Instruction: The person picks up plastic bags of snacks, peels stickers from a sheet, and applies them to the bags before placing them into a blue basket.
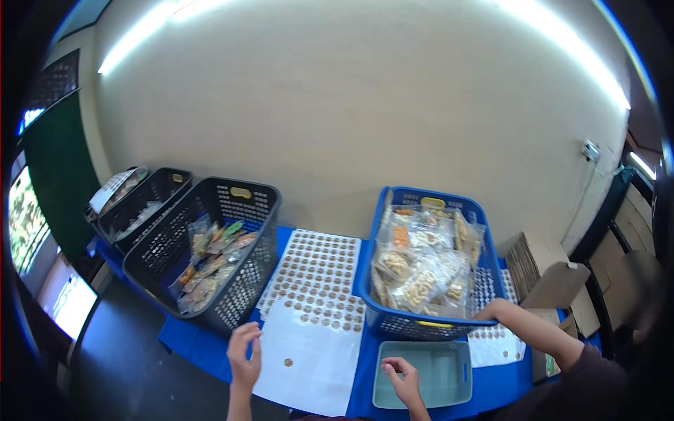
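Observation:
My left hand [245,356] hovers by the left edge of a white sticker sheet [309,382], fingers loosely curved and apart, nothing visible in it. One round brown sticker [288,363] sits on the bare lower part of that sheet. Over the grey-green plastic tray [442,379], my right hand [402,382] has thumb and fingertips drawn together; anything between them is too small to make out. Behind the tray stands a blue basket [435,325] heaped with clear bags of snacks [421,281]. Further sheets [316,263] carry rows of round stickers.
A dark grey basket [246,281] at the left holds several filled packets [210,274]; another dark basket [158,203] stands behind it. At right, a co-worker's arm [537,326] reaches to the blue basket's rim. Cardboard boxes [554,281] stand beyond. A blue cloth [189,351] covers the table.

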`<state>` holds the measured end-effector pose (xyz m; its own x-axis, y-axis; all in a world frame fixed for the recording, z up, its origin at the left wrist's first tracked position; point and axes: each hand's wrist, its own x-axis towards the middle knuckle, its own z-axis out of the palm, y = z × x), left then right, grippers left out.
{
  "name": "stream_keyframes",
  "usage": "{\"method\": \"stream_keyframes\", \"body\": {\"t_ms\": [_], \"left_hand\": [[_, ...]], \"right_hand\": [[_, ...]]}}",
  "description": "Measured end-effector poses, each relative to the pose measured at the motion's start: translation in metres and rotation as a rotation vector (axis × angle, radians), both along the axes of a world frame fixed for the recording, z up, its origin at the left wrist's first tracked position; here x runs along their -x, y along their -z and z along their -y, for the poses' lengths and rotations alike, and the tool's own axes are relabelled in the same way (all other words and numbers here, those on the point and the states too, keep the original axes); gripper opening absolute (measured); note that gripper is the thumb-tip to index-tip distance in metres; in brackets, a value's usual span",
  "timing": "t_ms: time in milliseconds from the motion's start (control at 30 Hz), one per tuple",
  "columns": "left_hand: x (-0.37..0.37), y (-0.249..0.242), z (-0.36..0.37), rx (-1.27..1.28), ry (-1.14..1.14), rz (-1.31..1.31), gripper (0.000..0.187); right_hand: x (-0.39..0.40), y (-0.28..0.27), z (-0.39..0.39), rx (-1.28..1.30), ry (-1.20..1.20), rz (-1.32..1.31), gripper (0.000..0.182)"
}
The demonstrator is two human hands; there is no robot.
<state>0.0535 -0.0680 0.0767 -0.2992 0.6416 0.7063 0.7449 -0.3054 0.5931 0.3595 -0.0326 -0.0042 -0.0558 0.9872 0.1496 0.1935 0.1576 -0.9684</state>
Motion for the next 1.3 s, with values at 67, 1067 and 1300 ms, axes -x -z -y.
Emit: {"method": "stream_keyframes", "body": {"t_ms": [67,1067,1300], "left_hand": [[0.034,-0.023,0.004,-0.085,-0.123,-0.010,0.008],[0.290,0.056,-0.197,1.071,0.502,-0.343,0.028],[0.262,0.064,-0.191,1.089,0.710,-0.387,0.036]], "right_hand": [[0.019,-0.019,-0.010,-0.146,0.015,0.094,0.013],[0.112,-0.024,-0.098,-0.413,0.770,0.940,0.043],[0.111,-0.001,-0.112,-0.444,0.934,1.054,0.052]]}}
